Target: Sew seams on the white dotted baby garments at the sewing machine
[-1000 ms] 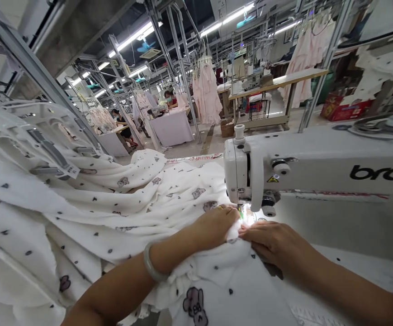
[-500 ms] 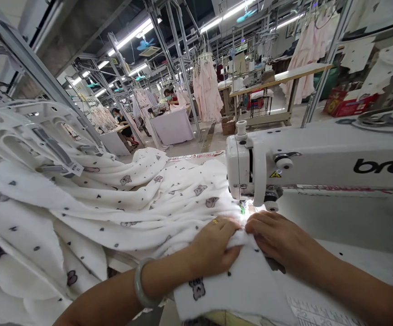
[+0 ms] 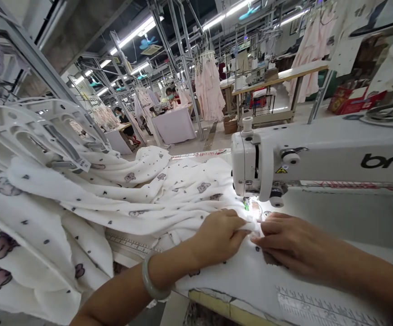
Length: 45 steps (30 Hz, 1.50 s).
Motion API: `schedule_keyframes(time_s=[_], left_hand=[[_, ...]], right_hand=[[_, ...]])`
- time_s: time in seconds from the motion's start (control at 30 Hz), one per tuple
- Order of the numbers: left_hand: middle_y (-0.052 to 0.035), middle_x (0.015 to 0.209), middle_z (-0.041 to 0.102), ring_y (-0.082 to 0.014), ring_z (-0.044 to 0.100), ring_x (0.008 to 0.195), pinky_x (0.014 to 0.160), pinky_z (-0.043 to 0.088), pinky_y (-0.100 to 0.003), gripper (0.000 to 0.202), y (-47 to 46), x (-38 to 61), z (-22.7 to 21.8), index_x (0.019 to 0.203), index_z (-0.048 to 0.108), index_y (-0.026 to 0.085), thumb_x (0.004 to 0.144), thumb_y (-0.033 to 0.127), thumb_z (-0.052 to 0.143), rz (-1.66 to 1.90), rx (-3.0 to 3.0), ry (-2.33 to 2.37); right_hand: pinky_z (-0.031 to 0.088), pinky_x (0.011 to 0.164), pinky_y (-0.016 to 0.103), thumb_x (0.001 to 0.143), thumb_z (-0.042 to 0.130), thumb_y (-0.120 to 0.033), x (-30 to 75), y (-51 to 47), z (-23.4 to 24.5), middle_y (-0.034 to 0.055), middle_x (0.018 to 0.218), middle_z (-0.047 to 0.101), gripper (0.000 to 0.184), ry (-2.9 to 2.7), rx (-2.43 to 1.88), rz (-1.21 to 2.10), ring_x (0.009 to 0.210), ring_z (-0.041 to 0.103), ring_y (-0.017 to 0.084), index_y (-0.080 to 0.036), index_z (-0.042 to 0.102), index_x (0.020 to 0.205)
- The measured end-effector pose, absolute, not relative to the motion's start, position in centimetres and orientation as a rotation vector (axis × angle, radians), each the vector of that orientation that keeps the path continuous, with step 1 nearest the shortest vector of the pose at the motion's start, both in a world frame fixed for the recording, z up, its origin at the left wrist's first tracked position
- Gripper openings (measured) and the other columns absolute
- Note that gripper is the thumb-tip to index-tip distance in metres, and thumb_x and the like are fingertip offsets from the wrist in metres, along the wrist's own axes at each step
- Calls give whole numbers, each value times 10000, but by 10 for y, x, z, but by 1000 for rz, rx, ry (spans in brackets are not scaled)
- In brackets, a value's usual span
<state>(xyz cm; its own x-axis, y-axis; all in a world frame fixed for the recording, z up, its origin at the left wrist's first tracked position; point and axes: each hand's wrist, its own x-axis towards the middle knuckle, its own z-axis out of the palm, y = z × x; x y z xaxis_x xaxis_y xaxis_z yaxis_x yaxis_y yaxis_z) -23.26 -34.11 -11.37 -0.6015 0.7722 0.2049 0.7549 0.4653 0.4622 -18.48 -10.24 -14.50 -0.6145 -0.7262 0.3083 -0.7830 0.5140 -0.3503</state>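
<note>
A white fabric [image 3: 142,203] printed with small pink bears and dark dots lies heaped over the sewing table. My left hand [image 3: 220,235], a pale bangle on its wrist, pinches the fabric's edge just in front of the needle [image 3: 247,204]. My right hand [image 3: 291,242] lies beside it on the fabric, fingers pressed together and pointing at the same edge. Fingertips of both hands meet right under the head of the white sewing machine [image 3: 318,156]. The presser foot is partly hidden by glare from the machine's lamp.
A white plastic frame [image 3: 30,136] stands at the left behind the heaped cloth. A ruler strip [image 3: 305,308] runs along the table's front edge. Beyond are other sewing stations, hanging pink garments [image 3: 210,88], metal racks and seated workers [image 3: 125,124].
Both hands have slid toward the needle with the fabric edge. The heap of cloth at the left has shifted, and the folded piece under my hands now lies flatter on the table.
</note>
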Motion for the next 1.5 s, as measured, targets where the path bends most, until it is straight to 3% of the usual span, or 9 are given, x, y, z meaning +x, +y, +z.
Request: schedule_keyframes(time_s=[0.07, 0.17, 0.37, 0.53, 0.73, 0.9, 1.07, 1.33, 1.5], left_hand=[[-61, 890, 710, -219, 661, 875, 817, 529, -331, 111, -340, -228, -125, 941, 744, 158, 935, 182, 635, 757, 1425, 2690], [-71, 960, 725, -231, 672, 909, 851, 547, -356, 217, -341, -227, -138, 1119, 744, 161, 925, 182, 650, 669, 1548, 2743], [-81, 978, 698, -228, 636, 911, 833, 529, -369, 193, -340, -224, -147, 1063, 702, 142, 1006, 144, 518, 244, 1902, 2842], [-85, 1095, 718, -209, 646, 1046, 962, 505, -361, 215, -341, -222, -146, 1107, 676, 131, 1051, 133, 469, 172, 2038, 2839], [-82, 1101, 720, -209, 657, 978, 933, 538, -352, 252, -347, -221, -148, 1173, 668, 126, 1070, 154, 439, 192, 2034, 2840], [-97, 1118, 714, -210, 666, 1004, 949, 543, -360, 257, -344, -235, -151, 1211, 652, 125, 1068, 149, 439, 123, 1990, 2725], [-86, 1140, 711, -218, 670, 1045, 965, 543, -347, 235, -335, -259, -148, 1179, 664, 130, 1031, 103, 483, 65, 1919, 2673], [-101, 1183, 708, -248, 670, 1090, 986, 548, -369, 220, -325, -278, -142, 1168, 677, 131, 1018, 127, 515, -58, 1860, 2694], [-107, 1207, 710, -237, 678, 1083, 994, 543, -383, 197, -323, -274, -141, 1168, 664, 127, 1016, 141, 539, -125, 1876, 2749]], right_hand=[[366, 765, 358, 1101, 466, -253, -185, -102, -145, 25, 808, 627, 257, -2675, 1325, 727, 791, 571, 204, -234, 713, 1031], [370, 800, 369, 1110, 435, -272, -184, -103, -145, 19, 802, 632, 307, -2723, 1320, 762, 775, 574, 197, -231, 698, 959], [375, 773, 352, 1098, 448, -275, -182, -103, -143, -2, 781, 619, 311, -2750, 1293, 776, 727, 557, 172, -227, 645, 862], [411, 848, 380, 1101, 453, -272, -186, -102, -144, -14, 770, 623, 334, -2645, 1243, 719, 715, 579, 168, -221, 619, 815], [453, 957, 420, 1078, 484, -243, -191, -98, -150, 64, 1213, 718, 235, -2480, 1174, 574, 1076, 652, 237, -227, 673, 1217], [424, 967, 429, 1111, 398, -270, -194, -100, -154, 16, 1086, 768, 310, -2529, 1129, 469, 1001, 691, 226, -256, 705, 1063], [316, 1079, 446, 1123, 373, -279, -201, -99, -165, -36, 1106, 799, 333, -2358, 925, 355, 914, 733, 201, -295, 704, 1090], [380, 1024, 518, 1084, 431, -383, -203, -92, -167, -4, 1172, 785, 314, -2419, 874, 297, 980, 712, 291, -326, 659, 1291], [372, 1057, 492, 1126, 373, -340, -201, -94, -161, 17, 1148, 781, 325, -2406, 948, 350, 945, 706, 234, -261, 680, 1201]])
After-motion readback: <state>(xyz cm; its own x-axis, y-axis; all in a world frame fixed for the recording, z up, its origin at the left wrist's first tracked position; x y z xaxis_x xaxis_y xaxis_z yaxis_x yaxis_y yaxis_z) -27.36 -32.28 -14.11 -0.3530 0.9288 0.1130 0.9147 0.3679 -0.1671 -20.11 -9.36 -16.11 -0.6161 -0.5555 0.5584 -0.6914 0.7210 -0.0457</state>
